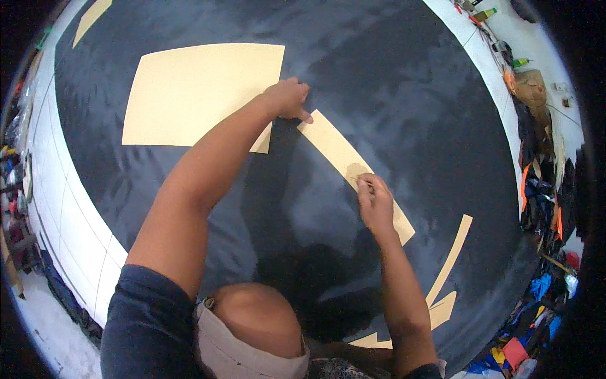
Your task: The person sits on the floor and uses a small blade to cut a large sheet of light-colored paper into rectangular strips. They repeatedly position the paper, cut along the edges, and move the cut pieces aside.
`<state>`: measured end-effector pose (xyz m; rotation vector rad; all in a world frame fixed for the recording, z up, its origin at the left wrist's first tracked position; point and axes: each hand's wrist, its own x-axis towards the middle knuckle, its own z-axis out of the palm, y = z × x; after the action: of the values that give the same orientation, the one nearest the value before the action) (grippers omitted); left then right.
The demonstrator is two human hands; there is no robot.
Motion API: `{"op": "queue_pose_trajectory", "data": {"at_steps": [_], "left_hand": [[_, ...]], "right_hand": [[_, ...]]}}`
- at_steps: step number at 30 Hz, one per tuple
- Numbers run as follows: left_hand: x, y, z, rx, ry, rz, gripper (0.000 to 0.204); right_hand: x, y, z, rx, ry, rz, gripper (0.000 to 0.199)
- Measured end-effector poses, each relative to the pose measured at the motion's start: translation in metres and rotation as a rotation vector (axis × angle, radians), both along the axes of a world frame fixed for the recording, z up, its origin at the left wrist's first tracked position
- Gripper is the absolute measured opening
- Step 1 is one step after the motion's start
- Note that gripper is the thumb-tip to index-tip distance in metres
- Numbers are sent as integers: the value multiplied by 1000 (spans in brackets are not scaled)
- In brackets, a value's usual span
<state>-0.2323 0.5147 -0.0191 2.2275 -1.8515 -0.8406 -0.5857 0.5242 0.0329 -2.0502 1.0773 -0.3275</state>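
Observation:
A long tan card strip (338, 142) lies slantwise on a large black sheet (429, 126). At its upper end my left hand (289, 99) rests with the thumb stretched onto the strip's corner and the fingers loosely bent, apart from the thumb. Lower down, my right hand (377, 201) is closed in a pinch over the strip; a slim tip shows at its fingertips, too small to name. A large tan card sheet (199, 95) lies to the left, partly under my left forearm.
Narrow tan offcuts (451, 259) lie by my right forearm, and another tan piece (93, 20) at the far left. White tiles (79, 234) border the black sheet. Mixed scraps and bottles (536, 183) line the right side. My bent knee (255, 316) is at the near edge.

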Motion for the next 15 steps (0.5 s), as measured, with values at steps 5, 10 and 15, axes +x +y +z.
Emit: {"op": "queue_pose_trajectory", "data": {"at_steps": [5,10,15], "left_hand": [[-26,8,11,-118,-45,105,60],[-32,41,1,-379,-41,286,44],[-64,96,4,-589,-159,347,41]], "right_hand": [[-78,14,-13,-291,171,4,33],[-119,46,-28,-407,406,30,43],[-187,44,-28,-429,416,-122,43]]}}
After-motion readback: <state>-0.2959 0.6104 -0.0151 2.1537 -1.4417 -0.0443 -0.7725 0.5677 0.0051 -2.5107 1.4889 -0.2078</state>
